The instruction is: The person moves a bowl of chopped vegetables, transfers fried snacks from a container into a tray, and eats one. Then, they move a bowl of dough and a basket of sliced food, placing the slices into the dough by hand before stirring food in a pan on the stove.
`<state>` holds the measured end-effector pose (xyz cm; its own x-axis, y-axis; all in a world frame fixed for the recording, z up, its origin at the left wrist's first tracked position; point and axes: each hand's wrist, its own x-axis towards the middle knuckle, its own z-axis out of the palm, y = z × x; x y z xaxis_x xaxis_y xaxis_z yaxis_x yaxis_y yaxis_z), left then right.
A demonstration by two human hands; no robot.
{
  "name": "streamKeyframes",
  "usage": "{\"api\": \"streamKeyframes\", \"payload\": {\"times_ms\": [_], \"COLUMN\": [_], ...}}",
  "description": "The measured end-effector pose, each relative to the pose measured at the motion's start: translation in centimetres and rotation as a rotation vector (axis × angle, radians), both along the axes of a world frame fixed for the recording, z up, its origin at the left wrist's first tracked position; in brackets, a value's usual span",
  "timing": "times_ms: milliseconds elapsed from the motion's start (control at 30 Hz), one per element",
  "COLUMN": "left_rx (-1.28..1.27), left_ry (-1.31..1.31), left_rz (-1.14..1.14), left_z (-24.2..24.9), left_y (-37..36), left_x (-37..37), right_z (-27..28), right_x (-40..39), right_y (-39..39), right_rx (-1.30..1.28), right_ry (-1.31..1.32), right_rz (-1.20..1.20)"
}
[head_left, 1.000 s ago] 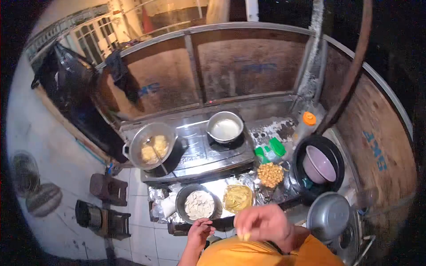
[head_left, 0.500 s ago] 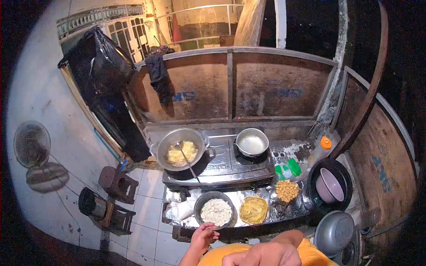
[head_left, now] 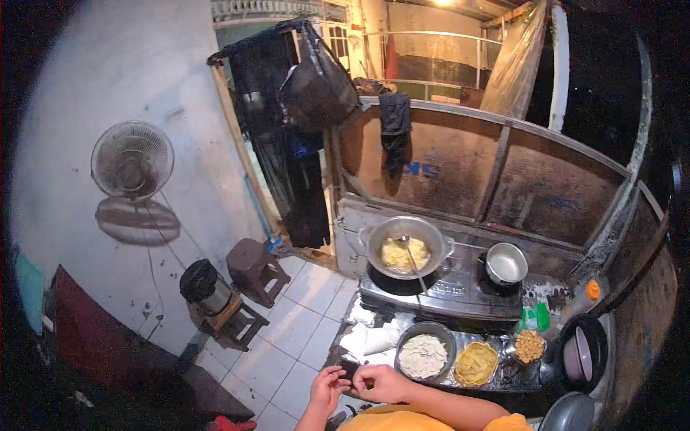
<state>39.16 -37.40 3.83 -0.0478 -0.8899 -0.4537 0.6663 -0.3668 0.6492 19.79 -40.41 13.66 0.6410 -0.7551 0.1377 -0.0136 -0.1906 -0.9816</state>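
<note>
My left hand point(head_left: 327, 388) and my right hand point(head_left: 381, 382) are close together at the front edge of the foil-covered counter point(head_left: 374, 337), fingers curled toward each other. Whatever is between the fingertips is too small and dim to make out. Just beyond the right hand sits a dark bowl of white dough pieces point(head_left: 424, 355), with a yellow bowl point(head_left: 476, 363) to its right. Farther back, a wok of yellow frying food point(head_left: 402, 248) with a ladle point(head_left: 415, 262) in it stands on the stove point(head_left: 460, 291), next to a small pot of white liquid point(head_left: 506, 264).
A bowl of brown fried pieces point(head_left: 530, 346), a black tub holding a pink bowl point(head_left: 583, 355), an orange-capped bottle point(head_left: 591, 289) and a grey lid point(head_left: 571, 415) fill the right. On the tiled floor at left are stools point(head_left: 253, 267) and a dark pot point(head_left: 205, 287). A fan point(head_left: 133, 159) hangs on the wall.
The view has swung left, so the stove now sits to the right. My right hand has come down from near the camera to meet my left hand at the counter edge.
</note>
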Motion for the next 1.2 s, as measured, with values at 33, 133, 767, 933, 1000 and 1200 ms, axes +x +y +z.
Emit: {"api": "streamKeyframes", "payload": {"times_ms": [33,133,767,933,1000,1200], "left_rx": [0.000,0.040,0.074,0.079,0.181,-0.004], "left_ry": [-0.009,-0.022,-0.060,-0.097,0.106,-0.029], "left_rz": [0.056,0.173,-0.638,-1.251,-1.302,-1.671], "left_z": [-0.8,-0.7,-0.2,-1.1,0.9,1.8], "left_y": [0.4,1.1,-1.6,0.3,2.8,9.8], "left_x": [1.7,5.0,-3.6,-11.4,-14.5,-22.0], "right_z": [-1.2,0.6,-12.4,-16.1,-13.4,-15.3], "right_x": [1.2,3.4,-7.1,-9.0,-8.2,-4.9], "right_y": [-0.1,0.0,14.7,26.1,30.0,41.4], "right_rx": [-0.004,0.085,0.540,0.334,0.590,0.412], "right_ry": [0.073,0.325,0.584,0.365,0.187,-0.249], "right_rz": [0.027,-0.004,-0.871,-1.235,-1.400,-1.731]}}
